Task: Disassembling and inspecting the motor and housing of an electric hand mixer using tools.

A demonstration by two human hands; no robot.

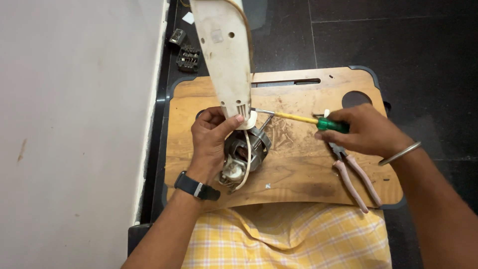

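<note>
Left hand [210,137], centre-left of frame, grip closed around the lower end of a white plastic housing [225,55] over a metal motor [246,152]. Right hand [363,132], centre-right, grip closed on a green-handled screwdriver [303,119], tip at the housing. Pink-handled pliers [356,179] lie on the wooden worktop [298,174].

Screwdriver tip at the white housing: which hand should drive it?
Probably the right hand: it grips the screwdriver, tip at the white housing, while the left hand steadies the motor.
</note>
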